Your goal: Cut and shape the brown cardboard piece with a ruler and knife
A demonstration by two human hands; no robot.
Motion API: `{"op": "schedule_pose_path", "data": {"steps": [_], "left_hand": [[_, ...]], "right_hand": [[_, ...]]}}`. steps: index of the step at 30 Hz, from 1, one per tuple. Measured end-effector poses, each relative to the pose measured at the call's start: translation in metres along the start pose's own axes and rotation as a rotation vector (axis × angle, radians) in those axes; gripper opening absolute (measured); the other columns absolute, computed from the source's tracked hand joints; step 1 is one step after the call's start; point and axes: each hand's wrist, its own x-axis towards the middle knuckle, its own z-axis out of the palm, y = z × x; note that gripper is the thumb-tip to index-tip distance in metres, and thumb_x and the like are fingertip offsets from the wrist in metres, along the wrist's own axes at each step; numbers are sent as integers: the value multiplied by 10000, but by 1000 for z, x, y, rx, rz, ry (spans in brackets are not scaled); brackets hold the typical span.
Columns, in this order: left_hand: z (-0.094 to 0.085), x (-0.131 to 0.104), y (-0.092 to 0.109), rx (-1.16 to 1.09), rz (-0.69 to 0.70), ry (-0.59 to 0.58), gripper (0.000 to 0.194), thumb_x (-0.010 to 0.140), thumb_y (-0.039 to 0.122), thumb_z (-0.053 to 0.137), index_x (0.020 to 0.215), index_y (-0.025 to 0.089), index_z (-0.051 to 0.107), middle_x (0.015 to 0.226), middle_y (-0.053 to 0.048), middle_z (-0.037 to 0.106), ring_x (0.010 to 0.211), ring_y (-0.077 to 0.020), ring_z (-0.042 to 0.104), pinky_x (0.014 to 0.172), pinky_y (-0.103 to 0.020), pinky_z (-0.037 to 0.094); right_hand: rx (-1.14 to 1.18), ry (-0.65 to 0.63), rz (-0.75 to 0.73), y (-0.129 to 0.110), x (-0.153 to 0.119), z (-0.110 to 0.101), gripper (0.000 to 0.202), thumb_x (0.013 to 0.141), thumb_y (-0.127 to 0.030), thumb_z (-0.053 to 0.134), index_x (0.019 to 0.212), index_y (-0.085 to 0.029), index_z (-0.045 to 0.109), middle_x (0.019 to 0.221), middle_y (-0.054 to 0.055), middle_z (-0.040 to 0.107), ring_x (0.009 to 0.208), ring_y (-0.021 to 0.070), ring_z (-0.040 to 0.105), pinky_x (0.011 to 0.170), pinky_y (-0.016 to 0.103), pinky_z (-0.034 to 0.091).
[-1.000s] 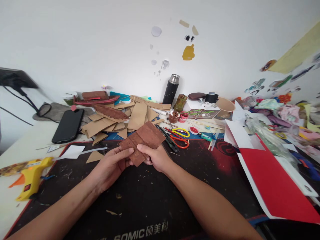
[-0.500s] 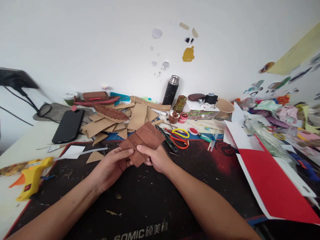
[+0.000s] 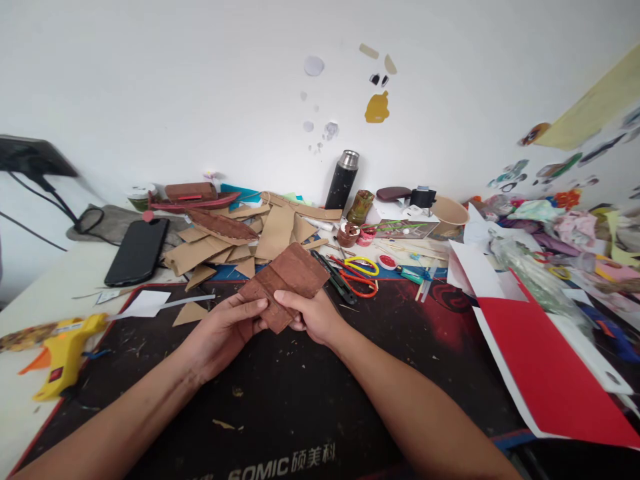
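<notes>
The left hand point(image 3: 227, 333) and the right hand point(image 3: 317, 313) jointly grasp one brown panel point(image 3: 295, 277). The panel is located above the black mat point(image 3: 300, 400), near the middle of the mat's far edge, and is tilted, with its longer direction running from near left to far right. A raised ridge crosses its upper face.

Left hand: gripping the near left part of the panel, thumb flat on the upper face. Right hand: gripping the near right part, thumb on the upper face and pointing toward the left thumb. The fingers beneath are mostly hidden, so their exact contact cannot be confirmed.

Surrounding items:
- Cardboard scraps point(image 3: 276, 230) are piled on the worktop point(image 3: 83, 270) beyond the mat's far edge. A brown boat-shaped piece point(image 3: 225, 227) rests on the pile.
- A triangular offcut point(image 3: 189, 313) lies on the mat, near the left hand.
- A yellow glue gun point(image 3: 67, 360) lies at the mat's left edge.
- A black phone point(image 3: 137, 252) lies just beyond the mat's far left corner.
- A black-handled tool point(image 3: 341, 283) and scissors with red and yellow handles point(image 3: 370, 287) lie at the mat's far edge, beside the panel's right end.
- A black flask point(image 3: 340, 183) stands near the worktop's rear edge, against the wall point(image 3: 200, 87).
- A red sheet point(image 3: 550, 360) overlaps the mat's right edge.
</notes>
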Motion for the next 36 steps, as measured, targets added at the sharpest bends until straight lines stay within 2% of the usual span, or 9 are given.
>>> {"op": "schedule_pose_path", "data": {"steps": [3,8,14,20,31,36], "left_hand": [[0,0,0,1,-1,4,310,780,258,1062,1044,200,910,1105,-99,921,916,-221,849,780,-294,680],[3,-1,-1,-14,1,16,413,758,288,1088,1115,179,910,1101,-107,922,897,-211,843,809,-293,692],[4,-1,-1,-39,7,22,292,798,256,1061,1038,192,908,1063,-99,923,870,-210,847,783,-285,691],[1,1,-1,-38,3,-1,314,828,234,1029,1110,173,905,1178,-139,923,952,-252,874,844,-320,715],[-2,2,-2,-40,9,-13,346,756,257,1087,1047,206,909,1029,-62,901,861,-182,813,732,-248,668],[-1,1,-2,-14,20,-6,341,760,256,1080,1052,206,912,1004,-68,894,836,-179,802,692,-238,643]], "right_hand": [[6,-1,3,0,0,0,557,688,-595,1006,831,-266,580,585,-118,487,480,78,337,434,229,228],[7,7,-5,2,1,-1,531,702,-578,996,825,-263,586,586,-113,494,482,78,332,430,229,229],[4,4,-27,6,3,0,519,730,-596,971,793,-271,572,577,-111,466,477,81,314,427,236,212],[15,8,3,2,2,0,540,693,-585,1002,843,-267,593,588,-120,487,478,74,318,426,225,219],[29,-35,-17,2,2,-1,524,710,-579,994,843,-260,601,577,-123,484,468,73,314,414,223,233],[31,-44,-6,2,2,-2,541,704,-591,998,838,-261,591,577,-122,487,461,68,310,414,225,214]]}}
